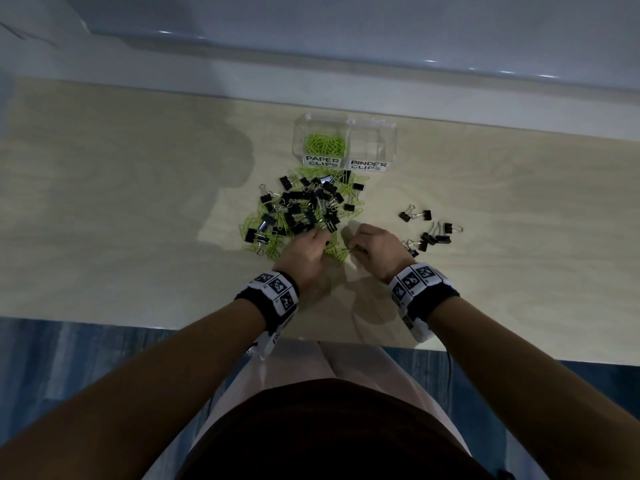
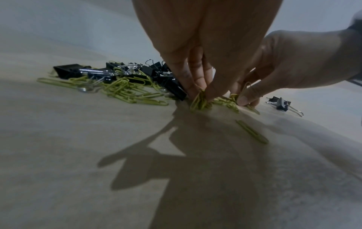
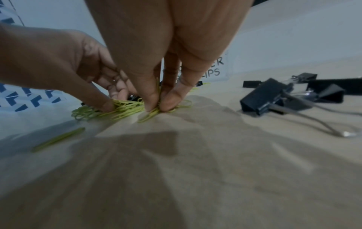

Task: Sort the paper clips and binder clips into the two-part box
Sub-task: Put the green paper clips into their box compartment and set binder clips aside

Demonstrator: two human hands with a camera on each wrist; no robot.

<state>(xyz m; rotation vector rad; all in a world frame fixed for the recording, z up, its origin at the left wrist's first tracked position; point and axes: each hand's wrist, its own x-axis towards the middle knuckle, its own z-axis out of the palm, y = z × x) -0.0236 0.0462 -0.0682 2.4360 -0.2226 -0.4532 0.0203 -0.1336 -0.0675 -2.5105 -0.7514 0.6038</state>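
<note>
A mixed pile (image 1: 304,209) of black binder clips and green paper clips lies in front of the clear two-part box (image 1: 389,133). Its left half, labelled PAPER CLIPS, holds green paper clips (image 1: 325,144); nothing shows in the right half, labelled BINDER CLIPS. My left hand (image 1: 313,247) is at the pile's near edge and pinches a bunch of green paper clips (image 2: 199,101) against the table. My right hand (image 1: 367,244), just beside it, pinches green paper clips (image 3: 154,110) between thumb and fingers.
A small group of black binder clips (image 1: 433,230) lies to the right of my right hand, large in the right wrist view as binder clips (image 3: 270,96). One loose paper clip (image 2: 252,131) lies nearer me. The table's front edge (image 1: 138,322) is close to my wrists.
</note>
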